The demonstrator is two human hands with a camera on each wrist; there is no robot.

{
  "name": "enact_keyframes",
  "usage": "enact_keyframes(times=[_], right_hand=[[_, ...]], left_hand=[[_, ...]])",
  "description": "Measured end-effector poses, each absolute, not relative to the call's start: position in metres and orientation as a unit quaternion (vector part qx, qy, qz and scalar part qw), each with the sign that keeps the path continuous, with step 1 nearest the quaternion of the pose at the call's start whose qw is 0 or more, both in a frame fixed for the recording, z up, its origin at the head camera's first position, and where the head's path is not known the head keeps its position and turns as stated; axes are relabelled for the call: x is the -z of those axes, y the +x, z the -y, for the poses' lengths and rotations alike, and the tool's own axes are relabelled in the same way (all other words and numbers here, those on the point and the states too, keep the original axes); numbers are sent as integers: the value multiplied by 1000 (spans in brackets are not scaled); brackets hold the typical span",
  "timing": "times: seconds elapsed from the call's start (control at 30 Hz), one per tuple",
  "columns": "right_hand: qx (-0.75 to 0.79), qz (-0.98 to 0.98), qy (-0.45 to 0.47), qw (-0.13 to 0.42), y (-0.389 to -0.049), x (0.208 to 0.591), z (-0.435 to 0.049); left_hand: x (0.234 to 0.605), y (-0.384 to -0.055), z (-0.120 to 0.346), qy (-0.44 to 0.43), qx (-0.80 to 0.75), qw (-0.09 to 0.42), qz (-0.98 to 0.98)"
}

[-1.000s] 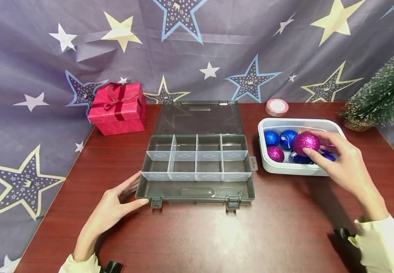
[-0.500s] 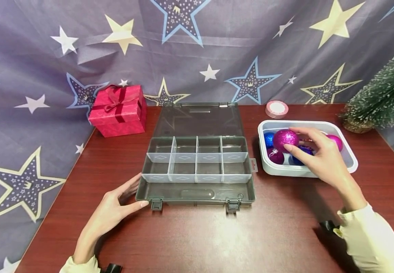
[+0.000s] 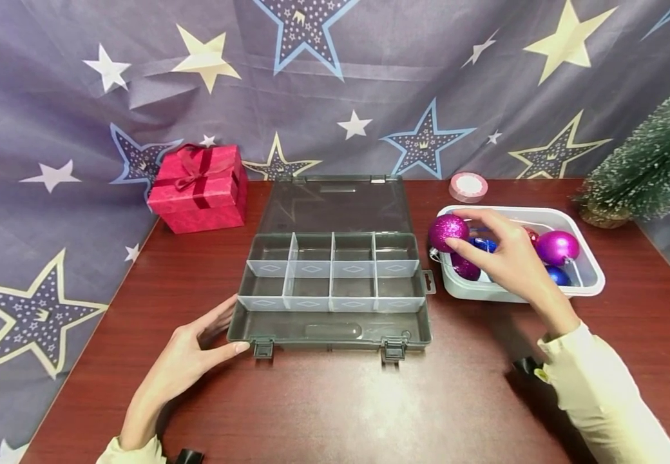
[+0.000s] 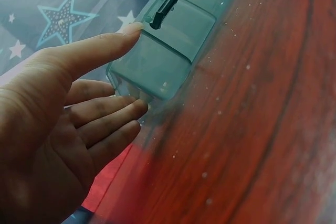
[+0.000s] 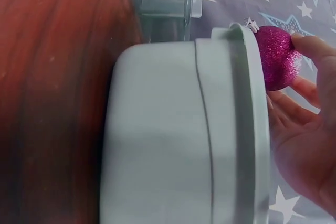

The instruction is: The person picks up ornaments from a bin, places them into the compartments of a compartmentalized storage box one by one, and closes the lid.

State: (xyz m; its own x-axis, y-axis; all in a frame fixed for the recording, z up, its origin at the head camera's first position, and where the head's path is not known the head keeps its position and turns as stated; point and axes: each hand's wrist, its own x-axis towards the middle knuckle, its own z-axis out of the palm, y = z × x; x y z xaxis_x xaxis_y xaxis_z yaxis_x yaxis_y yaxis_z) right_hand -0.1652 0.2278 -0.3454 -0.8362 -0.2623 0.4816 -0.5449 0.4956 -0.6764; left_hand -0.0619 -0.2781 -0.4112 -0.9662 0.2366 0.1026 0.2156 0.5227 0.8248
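In the head view my right hand point(image 3: 509, 254) pinches a glittery magenta Christmas ball point(image 3: 449, 232) between thumb and fingers. The ball hangs over the left rim of a white plastic tub point(image 3: 593, 283), its silver cap pointing down. Inside the tub lie several more balls, among them a shiny magenta ball point(image 3: 558, 247) and a blue ball point(image 3: 558, 276). My left hand point(image 3: 181, 354) touches the front left corner of a grey divided organizer box point(image 3: 335, 330), whose lid point(image 3: 335, 206) lies back. In the left wrist view, the fingers point(image 4: 113, 121) are fairly straight beside the box.
A red gift box point(image 3: 198, 190) stands at the back left. Behind the tub lies a pink roll of tape point(image 3: 468, 187). A small frosted Christmas tree point(image 3: 650, 161) stands at the right. Starry cloth point(image 3: 335, 96) hangs behind the wooden table point(image 3: 335, 406).
My right hand has carried the glittery magenta ball leftward across the tub to its left rim. More balls on the tub's right side are uncovered. The left hand has stayed at the box.
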Motion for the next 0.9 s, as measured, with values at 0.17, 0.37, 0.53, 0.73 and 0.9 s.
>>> enact_keyframes(times=[0.17,0.37,0.53,0.73,0.9], right_hand=[[-440,849,247,155,-172,343,-217],[-408,868,247,136,-178,345,-207],[-398,871,258,131,-185,346,-196],[-393,881,246,100,-193,347,-184],[-384,890,235,72,-197,350,-176]], left_hand=[[411,-63,278,129,-471,12,-872],[411,-61,277,125,-476,16,-870],[411,-62,278,127,-479,16,-869],[411,-61,278,127,-480,18,-868],[411,-61,278,129,-482,18,-866]])
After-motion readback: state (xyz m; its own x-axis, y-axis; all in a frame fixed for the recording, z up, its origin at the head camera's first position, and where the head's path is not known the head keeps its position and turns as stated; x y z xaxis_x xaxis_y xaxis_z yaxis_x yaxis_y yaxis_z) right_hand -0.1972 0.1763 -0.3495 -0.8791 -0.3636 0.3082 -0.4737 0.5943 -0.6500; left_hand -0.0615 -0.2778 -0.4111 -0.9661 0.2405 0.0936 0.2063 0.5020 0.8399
